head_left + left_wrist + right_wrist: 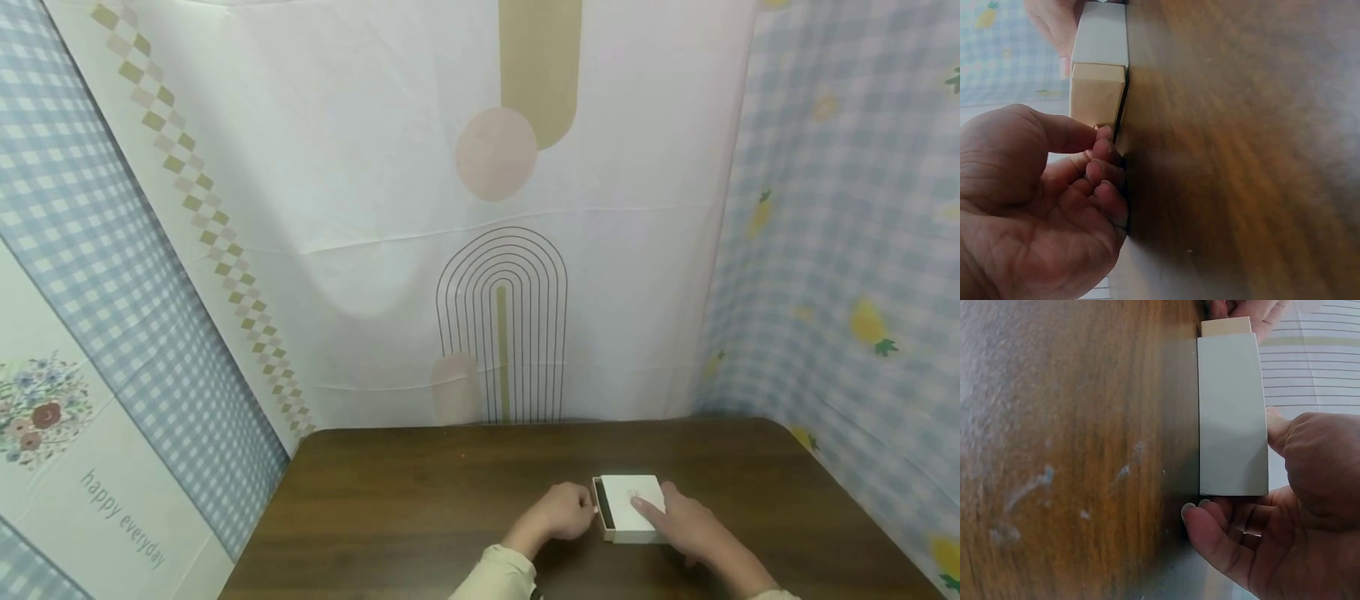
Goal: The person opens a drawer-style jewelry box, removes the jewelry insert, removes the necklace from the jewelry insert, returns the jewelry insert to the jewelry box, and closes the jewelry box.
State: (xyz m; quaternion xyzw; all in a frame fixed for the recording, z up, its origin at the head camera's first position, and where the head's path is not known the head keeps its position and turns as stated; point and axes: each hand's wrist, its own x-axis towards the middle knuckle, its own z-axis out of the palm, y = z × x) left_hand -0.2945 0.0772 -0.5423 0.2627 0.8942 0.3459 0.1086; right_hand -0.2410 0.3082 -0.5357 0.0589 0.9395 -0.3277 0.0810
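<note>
A white drawer-style box point(632, 502) lies flat on the brown table, its tan inner tray point(1094, 94) sticking out a little from the sleeve on the left side. Through that gap the head view shows a dark interior. My left hand point(566, 510) pinches at the middle of the tray's end face with thumb and forefinger, the other fingers curled; the small part between the fingertips is mostly hidden. Around the sleeve's right end, my right hand point(690, 521) grips the box, thumb across the top and fingers curled at the far end point(1229, 531).
The dark wooden table point(420, 475) has rounded back corners and pale smudges near the box in the right wrist view. Behind it hangs a white patterned cloth point(375, 167); blue checked cloths point(840, 208) hang at both sides.
</note>
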